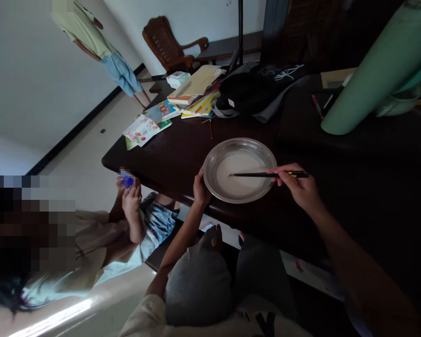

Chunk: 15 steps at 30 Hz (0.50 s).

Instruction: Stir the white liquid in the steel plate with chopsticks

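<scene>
A round metal bowl [213, 187] rests on the dark table, close to its front edge. Whitish liquid [240, 180] covers its bottom. My left hand [200, 189] grips the bowl's left rim, thumb up along the side. In my right hand [296, 183] is a pair of black chopsticks [254, 175], fingers closed round their thick end at the bowl's right rim. The chopstick tips reach into the liquid near the middle of the bowl.
Books and papers [196, 89] lie piled at the table's far left, beside a black bag [256, 89]. A large green bottle [375, 70] stands at the right. A seated person [133, 206] is on my left; another stands farther back near a wooden chair [163, 42].
</scene>
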Each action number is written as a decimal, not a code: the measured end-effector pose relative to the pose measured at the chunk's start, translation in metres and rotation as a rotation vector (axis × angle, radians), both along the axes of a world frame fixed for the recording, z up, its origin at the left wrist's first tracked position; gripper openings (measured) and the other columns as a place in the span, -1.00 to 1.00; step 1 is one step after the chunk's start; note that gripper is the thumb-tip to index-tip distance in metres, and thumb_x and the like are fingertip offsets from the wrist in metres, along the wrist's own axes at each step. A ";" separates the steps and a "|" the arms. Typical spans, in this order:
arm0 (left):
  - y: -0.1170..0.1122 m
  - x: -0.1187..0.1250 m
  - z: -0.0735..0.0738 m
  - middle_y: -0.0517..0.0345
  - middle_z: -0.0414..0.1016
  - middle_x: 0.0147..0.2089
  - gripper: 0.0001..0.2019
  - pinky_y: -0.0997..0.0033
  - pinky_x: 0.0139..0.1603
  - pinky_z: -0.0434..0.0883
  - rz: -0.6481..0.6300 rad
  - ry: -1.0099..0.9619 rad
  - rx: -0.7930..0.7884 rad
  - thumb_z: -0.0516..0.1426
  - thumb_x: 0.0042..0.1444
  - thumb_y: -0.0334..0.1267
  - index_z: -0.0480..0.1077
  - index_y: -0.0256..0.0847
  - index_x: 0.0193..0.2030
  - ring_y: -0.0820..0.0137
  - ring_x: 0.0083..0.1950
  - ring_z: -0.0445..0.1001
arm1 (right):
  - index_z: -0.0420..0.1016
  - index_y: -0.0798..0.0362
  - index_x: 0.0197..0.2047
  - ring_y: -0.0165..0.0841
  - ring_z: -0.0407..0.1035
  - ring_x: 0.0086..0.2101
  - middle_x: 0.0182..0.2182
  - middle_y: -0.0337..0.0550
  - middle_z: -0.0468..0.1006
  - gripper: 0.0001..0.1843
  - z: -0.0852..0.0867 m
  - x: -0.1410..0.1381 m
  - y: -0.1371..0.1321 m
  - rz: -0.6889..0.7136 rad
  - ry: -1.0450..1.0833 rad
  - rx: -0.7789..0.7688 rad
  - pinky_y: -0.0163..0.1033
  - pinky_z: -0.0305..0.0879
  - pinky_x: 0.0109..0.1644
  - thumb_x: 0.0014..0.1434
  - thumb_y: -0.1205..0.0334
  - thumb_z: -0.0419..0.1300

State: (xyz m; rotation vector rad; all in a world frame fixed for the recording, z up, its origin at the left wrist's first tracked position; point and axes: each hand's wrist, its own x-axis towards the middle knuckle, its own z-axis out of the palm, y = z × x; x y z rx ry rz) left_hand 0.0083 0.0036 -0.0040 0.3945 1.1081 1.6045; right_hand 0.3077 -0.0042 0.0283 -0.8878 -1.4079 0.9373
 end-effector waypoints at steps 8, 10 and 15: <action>-0.001 0.000 -0.002 0.07 0.80 -0.08 -0.61 0.12 0.30 0.56 -0.008 0.023 -0.002 0.23 0.24 -0.15 0.71 -0.14 0.15 0.02 0.25 0.70 | 0.65 -0.07 -0.20 -0.37 0.44 -0.50 -0.45 -0.25 0.68 -0.66 -0.003 0.011 0.006 -0.200 0.215 -0.007 -0.26 0.33 -0.45 0.48 -0.14 0.34; -0.001 -0.001 -0.002 0.07 0.80 -0.07 -0.61 0.11 0.31 0.55 -0.012 0.031 0.006 0.25 0.24 -0.12 0.70 -0.13 0.15 0.00 0.25 0.70 | 0.66 -0.07 -0.20 -0.37 0.46 -0.49 -0.42 -0.22 0.71 -0.60 -0.003 0.005 0.003 -0.092 0.192 -0.048 -0.25 0.36 -0.46 0.48 -0.22 0.33; 0.000 0.000 0.000 0.07 0.80 -0.07 -0.63 0.10 0.33 0.55 -0.015 0.025 -0.003 0.26 0.22 -0.11 0.70 -0.13 0.12 0.00 0.27 0.69 | 0.72 -0.08 -0.17 -0.33 0.52 -0.43 -0.25 -0.12 0.81 -0.57 0.003 0.000 -0.002 -0.061 -0.019 -0.060 -0.17 0.48 -0.36 0.45 -0.28 0.34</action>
